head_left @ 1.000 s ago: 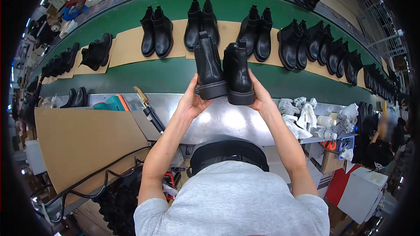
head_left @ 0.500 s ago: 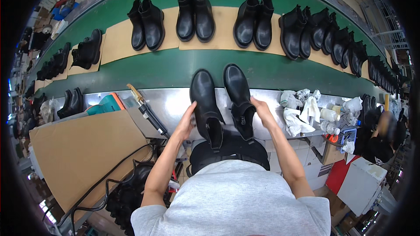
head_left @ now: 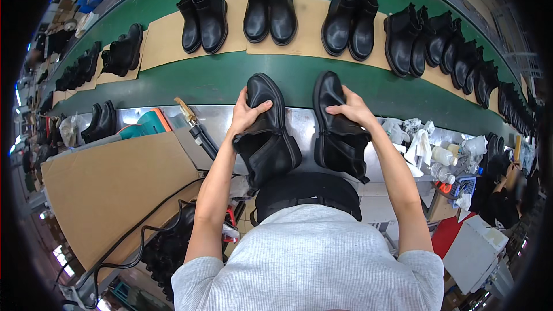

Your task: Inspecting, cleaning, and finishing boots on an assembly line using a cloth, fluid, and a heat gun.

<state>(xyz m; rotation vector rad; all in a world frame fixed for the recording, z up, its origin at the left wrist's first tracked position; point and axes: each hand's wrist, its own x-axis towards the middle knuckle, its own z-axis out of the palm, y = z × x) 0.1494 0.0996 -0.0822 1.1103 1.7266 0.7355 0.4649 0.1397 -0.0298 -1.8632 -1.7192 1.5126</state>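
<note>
My left hand [head_left: 249, 112] is closed round the forefoot of a black ankle boot [head_left: 273, 143], its thumb across the top. My right hand [head_left: 349, 108] grips the matching black boot [head_left: 336, 144] in the same way. Both boots are tilted outward, so their inner sides and sole edges face each other with a gap between. Their toes point away from me and their shafts hang toward my waist, above the metal bench edge [head_left: 299, 116]. Across the green conveyor belt [head_left: 219, 75], pairs of black boots [head_left: 271, 11] stand on strips of cardboard [head_left: 314, 29].
On the left are a cardboard sheet [head_left: 118, 193], a brush-like wooden-handled tool [head_left: 187, 112] and a black hand tool [head_left: 203, 140]. White cloths [head_left: 419, 147] and plastic bottles [head_left: 442, 164] lie on the right. Black cables [head_left: 144, 227] hang beside my left arm. Another person [head_left: 507, 204] sits far right.
Both hands have moved forward from the boots' sides to grip their forefeet. The boots have been rolled outward and drawn apart. The view has shifted slightly.
</note>
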